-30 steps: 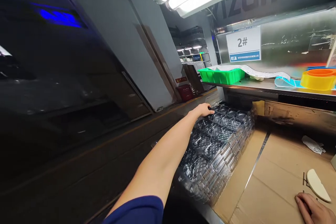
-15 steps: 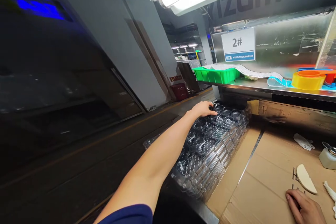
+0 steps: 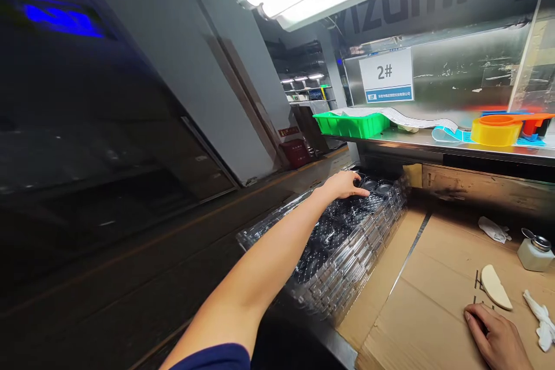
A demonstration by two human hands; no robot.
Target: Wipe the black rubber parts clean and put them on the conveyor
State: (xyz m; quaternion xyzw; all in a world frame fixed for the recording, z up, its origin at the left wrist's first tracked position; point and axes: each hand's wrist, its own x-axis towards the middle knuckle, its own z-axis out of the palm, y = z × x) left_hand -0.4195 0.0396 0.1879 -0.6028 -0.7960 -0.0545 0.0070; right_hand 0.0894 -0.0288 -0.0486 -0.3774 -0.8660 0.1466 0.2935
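My left hand (image 3: 344,185) is stretched out to the far end of a stack of clear plastic blister trays (image 3: 347,248). Its fingers curl over the far edge of the top tray (image 3: 269,222), whose left side stands lifted off the stack. My right hand (image 3: 498,338) lies palm down on the cardboard sheet (image 3: 425,300) at the lower right and holds nothing. A flat cream-coloured oval piece (image 3: 495,287) lies just beyond its fingers.
A steel shelf (image 3: 433,144) above the bench carries a green bin (image 3: 351,125), a paper strip and yellow and orange tape rolls (image 3: 496,130). A small dispenser bottle (image 3: 535,251) and white rags (image 3: 540,318) sit on the cardboard. A dark machine wall runs along the left.
My left hand has drawn the top tray's far end up and slightly back, so its left edge now shows above the stack. The view has swung right; my right hand stays on the cardboard.
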